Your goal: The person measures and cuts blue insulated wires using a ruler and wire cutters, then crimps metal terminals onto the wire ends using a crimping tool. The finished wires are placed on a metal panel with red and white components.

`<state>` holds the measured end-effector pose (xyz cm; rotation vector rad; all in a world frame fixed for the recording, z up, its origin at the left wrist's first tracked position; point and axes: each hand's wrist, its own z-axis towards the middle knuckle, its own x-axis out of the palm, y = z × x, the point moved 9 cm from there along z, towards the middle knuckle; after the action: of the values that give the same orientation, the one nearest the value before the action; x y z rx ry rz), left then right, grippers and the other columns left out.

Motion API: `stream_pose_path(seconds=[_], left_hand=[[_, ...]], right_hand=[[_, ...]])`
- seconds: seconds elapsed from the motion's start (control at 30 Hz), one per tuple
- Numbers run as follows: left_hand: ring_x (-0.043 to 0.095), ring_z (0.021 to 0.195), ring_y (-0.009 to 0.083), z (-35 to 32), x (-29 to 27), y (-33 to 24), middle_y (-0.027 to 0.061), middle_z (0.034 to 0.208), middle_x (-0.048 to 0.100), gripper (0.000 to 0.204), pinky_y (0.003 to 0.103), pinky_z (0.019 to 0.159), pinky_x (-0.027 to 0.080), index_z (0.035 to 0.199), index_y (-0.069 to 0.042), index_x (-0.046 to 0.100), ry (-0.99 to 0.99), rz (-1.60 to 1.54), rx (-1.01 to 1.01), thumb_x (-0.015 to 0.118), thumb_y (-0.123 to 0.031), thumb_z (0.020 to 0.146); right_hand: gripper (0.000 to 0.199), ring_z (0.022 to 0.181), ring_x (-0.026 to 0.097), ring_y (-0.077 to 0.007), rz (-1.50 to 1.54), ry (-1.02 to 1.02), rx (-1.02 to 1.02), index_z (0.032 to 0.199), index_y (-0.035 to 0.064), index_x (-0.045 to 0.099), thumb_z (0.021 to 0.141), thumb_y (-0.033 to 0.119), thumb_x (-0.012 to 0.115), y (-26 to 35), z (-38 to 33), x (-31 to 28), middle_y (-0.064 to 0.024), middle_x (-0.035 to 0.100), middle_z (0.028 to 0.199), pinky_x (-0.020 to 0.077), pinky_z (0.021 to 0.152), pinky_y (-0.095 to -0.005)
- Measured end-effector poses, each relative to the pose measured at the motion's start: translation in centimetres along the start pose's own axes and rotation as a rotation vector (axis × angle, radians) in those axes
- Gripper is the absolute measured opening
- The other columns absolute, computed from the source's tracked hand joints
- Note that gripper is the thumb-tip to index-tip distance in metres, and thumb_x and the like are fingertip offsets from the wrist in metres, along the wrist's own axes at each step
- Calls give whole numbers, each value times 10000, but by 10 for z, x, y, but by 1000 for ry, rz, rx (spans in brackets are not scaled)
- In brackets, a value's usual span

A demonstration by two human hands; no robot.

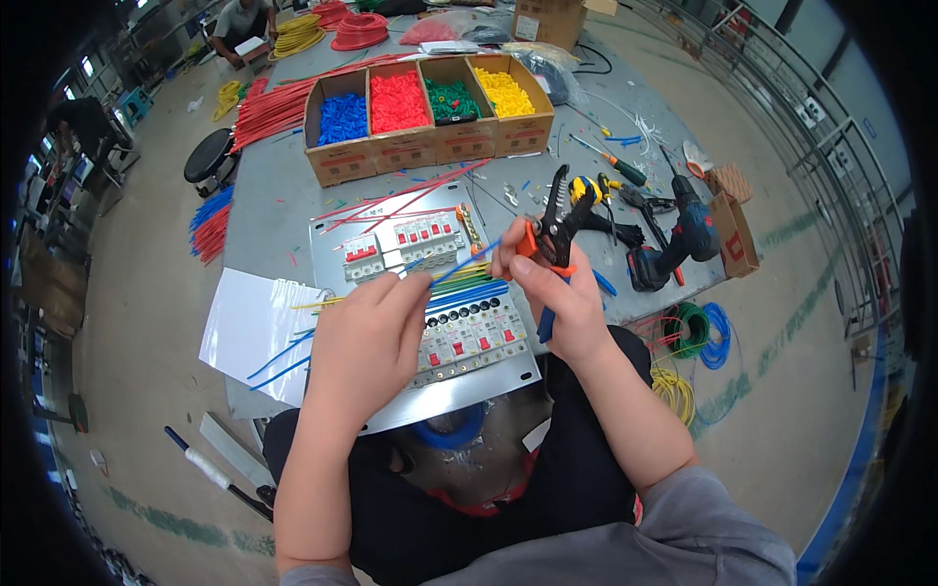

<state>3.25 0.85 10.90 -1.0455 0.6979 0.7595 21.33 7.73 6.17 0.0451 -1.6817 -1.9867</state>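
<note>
Pinching a blue wire (pixel 466 263) between the fingertips of my left grip (pixel 376 327), I have it slanting up above the metal panel (pixel 391 417) toward my right grip (pixel 559 293). That one is closed around a wire stripper (pixel 557 232), whose black jaws stand apart; I cannot tell whether the wire touches the tool.

Beyond the panel sits a cardboard tray (pixel 430 151) in four compartments: from left to right, small blue pieces (pixel 342 119), red pieces (pixel 399 103), green pieces (pixel 451 101) and yellow pieces (pixel 503 93). A smaller open carton (pixel 735 236) stands at the right edge of the surface (pixel 625 93), just beside a cordless drill (pixel 684 230).

The panel's near edge reaches over my lap, and a white sheet (pixel 244 322) lies along its left side. Between panel and tray runs a narrow strip of grey surface, crossed by red wires (pixel 391 207) and dotted with loose bits.
</note>
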Motion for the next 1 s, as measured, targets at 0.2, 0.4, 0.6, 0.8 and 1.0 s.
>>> stream_pose_path(seconds=[0.2,0.4,0.6,0.8,1.0], left_hand=[[688,803,378,-8,0,5,170,878,679,56,462,703,540,955,-20,623,45,0,16,637,-73,947],[690,739,323,-7,12,-13,110,800,657,137,448,645,542,901,-43,613,41,38,84,664,-158,954],[701,737,301,-7,15,-22,95,799,673,186,425,630,545,1143,-77,691,-48,-12,153,672,-173,985],[670,695,319,-8,-6,-31,111,798,670,176,414,601,512,1094,-52,700,-156,-79,239,702,-76,920],[533,554,255,-25,-34,-48,68,699,560,222,366,490,399,990,-16,691,-363,-149,457,749,-33,776]], right_hand=[[314,944,540,-78,-90,69,30,1225,35,608,1019,246,716,-2,-2,16,11,590,1019,435,868,-258],[288,938,524,-81,-258,107,85,1219,42,567,1042,229,697,-18,-13,37,-8,570,1040,452,883,-263],[290,946,535,-73,-150,93,82,1252,35,552,1046,197,675,-21,-16,41,-10,583,1060,451,875,-254],[301,934,545,-113,-166,58,-146,1230,37,561,999,179,694,7,-8,16,-25,576,1030,447,854,-276],[530,968,609,-333,-735,225,-497,1152,52,670,635,-23,762,41,-18,57,-131,632,1037,504,883,-416]])
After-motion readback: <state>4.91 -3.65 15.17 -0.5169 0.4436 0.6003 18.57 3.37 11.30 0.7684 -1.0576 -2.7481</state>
